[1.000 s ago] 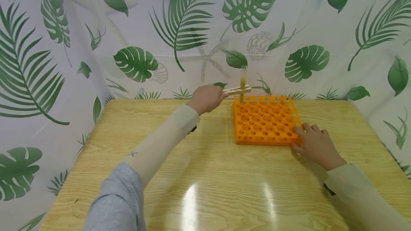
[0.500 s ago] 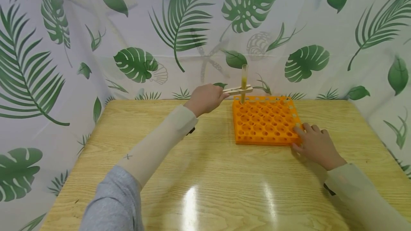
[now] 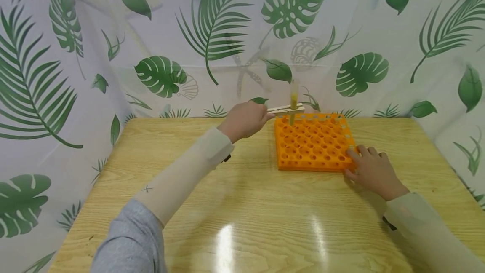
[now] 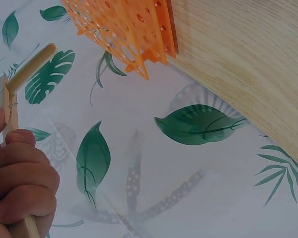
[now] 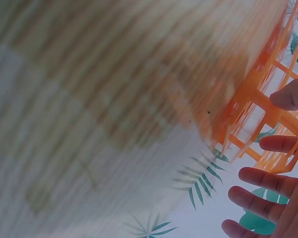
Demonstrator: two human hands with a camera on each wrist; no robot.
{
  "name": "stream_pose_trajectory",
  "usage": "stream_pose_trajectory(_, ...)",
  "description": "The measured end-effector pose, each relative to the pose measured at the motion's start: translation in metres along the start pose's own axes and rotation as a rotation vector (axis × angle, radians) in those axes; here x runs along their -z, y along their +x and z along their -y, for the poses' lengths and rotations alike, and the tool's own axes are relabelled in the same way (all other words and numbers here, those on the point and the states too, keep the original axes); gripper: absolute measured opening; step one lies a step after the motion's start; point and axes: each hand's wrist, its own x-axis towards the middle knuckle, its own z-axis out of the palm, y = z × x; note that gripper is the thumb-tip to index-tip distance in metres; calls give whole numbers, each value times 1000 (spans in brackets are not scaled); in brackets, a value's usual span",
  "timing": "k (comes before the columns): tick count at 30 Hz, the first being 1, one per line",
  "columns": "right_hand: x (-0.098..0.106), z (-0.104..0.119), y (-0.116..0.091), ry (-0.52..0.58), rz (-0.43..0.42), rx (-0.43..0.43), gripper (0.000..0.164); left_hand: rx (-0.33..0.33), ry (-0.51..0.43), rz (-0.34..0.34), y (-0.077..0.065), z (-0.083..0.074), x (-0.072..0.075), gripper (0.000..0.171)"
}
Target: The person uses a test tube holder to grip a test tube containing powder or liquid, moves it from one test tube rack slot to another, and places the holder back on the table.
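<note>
My left hand (image 3: 244, 121) grips a wooden test tube holder (image 3: 281, 110), with its fingers curled round the handle (image 4: 26, 228) in the left wrist view. Clamped in the holder's far end is a clear test tube (image 3: 294, 96) with yellow liquid, nearly upright. Its lower end overlaps the back left of an orange test tube rack (image 3: 316, 166) in the head view, while the left wrist view shows that end (image 4: 48, 49) apart from the rack. At the rack's front right corner, my right hand (image 3: 375, 172) pinches the edge between thumb (image 5: 288, 96) and index finger; its other fingers stretch out.
The rack stands toward the back of a wooden table (image 3: 242, 197). Close behind it hangs a white cloth (image 3: 227, 92) with green leaf prints, which also runs down both sides. Both forearms reach in over the table from the front.
My left hand has moved slightly right, carrying the holder and test tube with it; the tube has shifted right and a little lower over the rack. My right hand and the rack stay put.
</note>
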Motion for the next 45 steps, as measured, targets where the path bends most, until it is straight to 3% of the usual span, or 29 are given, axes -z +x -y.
stream_pose_trajectory(16,3,1,3,3,5,4,51,-42,-8,15,-6,-14,-8,40)
stream_pose_trajectory(27,3,1,3,16,75,-22,51,-67,20,-9,-10,-21,-19,40)
stream_pose_trajectory(33,4,1,2,20,98,-33,51,-58,14,40,-11,-24,-28,39)
stream_pose_trajectory(45,4,2,2,19,89,-33,51,-63,-14,68,-13,-29,-34,40)
